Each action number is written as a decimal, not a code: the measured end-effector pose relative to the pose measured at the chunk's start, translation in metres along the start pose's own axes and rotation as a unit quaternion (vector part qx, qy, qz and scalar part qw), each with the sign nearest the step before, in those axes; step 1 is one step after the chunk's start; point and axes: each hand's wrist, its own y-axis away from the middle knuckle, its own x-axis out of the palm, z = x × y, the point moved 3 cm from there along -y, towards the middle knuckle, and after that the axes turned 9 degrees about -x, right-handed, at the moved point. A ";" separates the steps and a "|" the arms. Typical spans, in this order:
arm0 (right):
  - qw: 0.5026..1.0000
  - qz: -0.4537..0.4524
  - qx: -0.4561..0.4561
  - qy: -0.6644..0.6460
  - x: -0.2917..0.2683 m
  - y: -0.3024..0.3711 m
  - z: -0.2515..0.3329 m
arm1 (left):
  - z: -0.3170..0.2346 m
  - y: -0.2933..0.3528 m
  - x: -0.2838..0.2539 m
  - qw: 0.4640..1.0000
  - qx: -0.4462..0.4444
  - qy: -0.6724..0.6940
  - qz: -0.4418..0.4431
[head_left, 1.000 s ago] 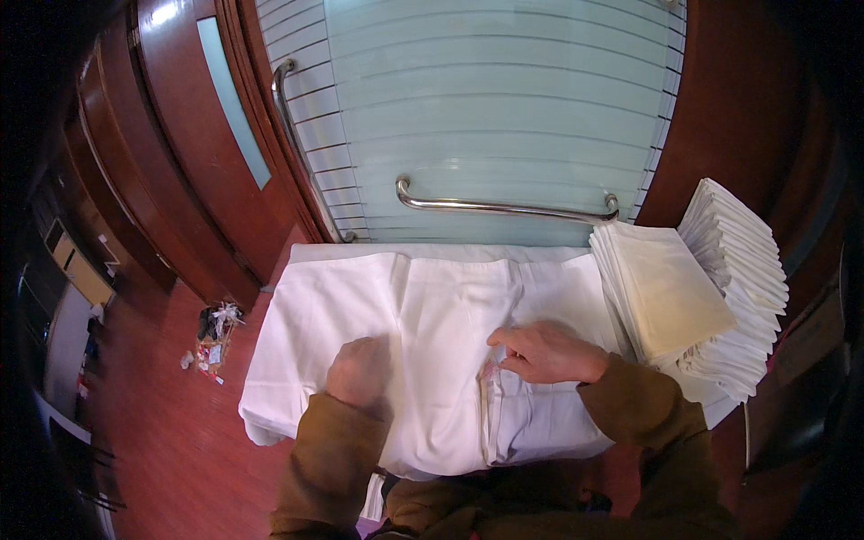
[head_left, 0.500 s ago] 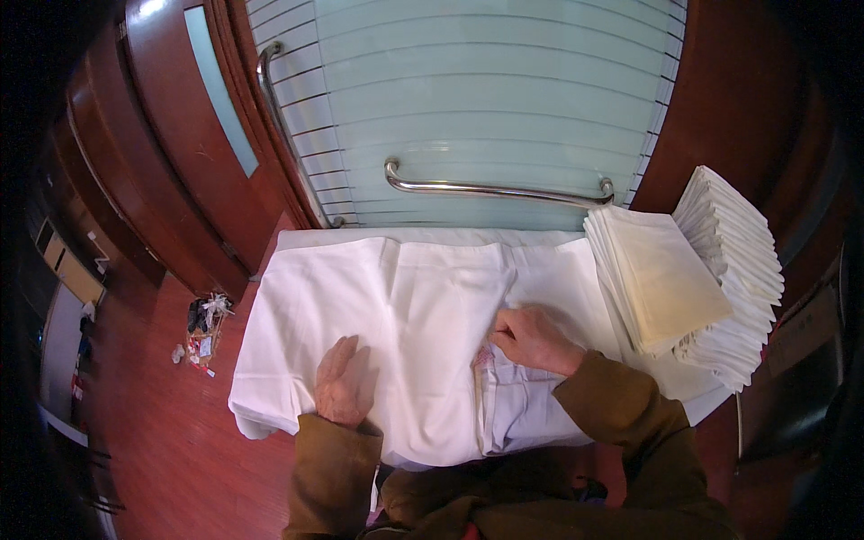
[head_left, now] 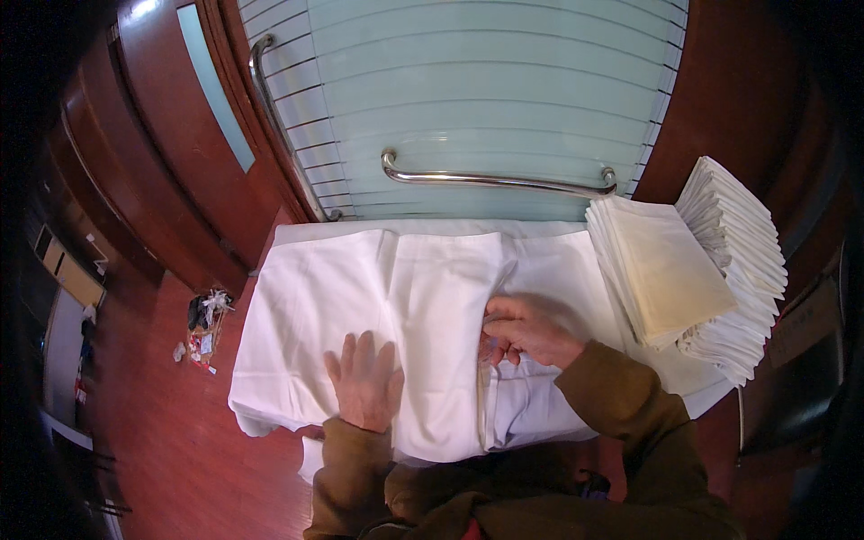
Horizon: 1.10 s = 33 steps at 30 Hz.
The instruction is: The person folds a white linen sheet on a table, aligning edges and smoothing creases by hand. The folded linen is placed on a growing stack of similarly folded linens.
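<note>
A large white cloth point(head_left: 297, 333) lies spread and partly folded over the table. My left hand point(head_left: 367, 382) rests flat on it, its fingers spread. To the right, my right hand point(head_left: 531, 331) has its fingers bent at the edge of a folded layer, seeming to grip the cloth there, with slight blur. Small reddish marks show by those fingertips. Below that hand lies a shaded, bluish-white layer of cloth point(head_left: 531, 409), with a crease along its left side.
At the right stand a stack of folded cream-white cloths point(head_left: 666, 261) and a fanned pile of white cloths point(head_left: 738, 261). Behind is a glass panel with a metal rail point(head_left: 495, 180). Litter point(head_left: 207, 328) lies on the red floor point(head_left: 180, 432) at left.
My left hand has slid right on the cloth and its fingers have spread. My right hand has moved slightly and its fingers have loosened from a tighter curl.
</note>
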 end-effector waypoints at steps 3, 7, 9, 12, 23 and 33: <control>0.999 0.000 0.005 -0.049 0.004 0.002 -0.003 | 0.000 0.005 0.002 0.999 0.008 0.021 -0.041; 0.991 0.006 0.061 -0.118 0.012 0.006 -0.007 | -0.001 0.007 0.002 0.998 0.002 0.026 -0.051; 0.989 0.012 0.081 -0.121 0.014 0.009 -0.007 | -0.001 0.007 0.002 0.998 0.001 0.029 -0.059; 0.993 0.076 0.078 -0.039 0.014 0.022 -0.005 | -0.001 0.006 0.002 0.996 0.023 0.030 -0.077; 0.999 0.016 0.027 -0.016 -0.002 0.067 0.004 | 0.003 0.005 0.003 0.996 0.009 0.034 -0.088; 0.988 0.053 0.075 -0.123 0.007 0.095 -0.029 | 0.001 0.003 0.004 0.993 0.015 0.043 -0.111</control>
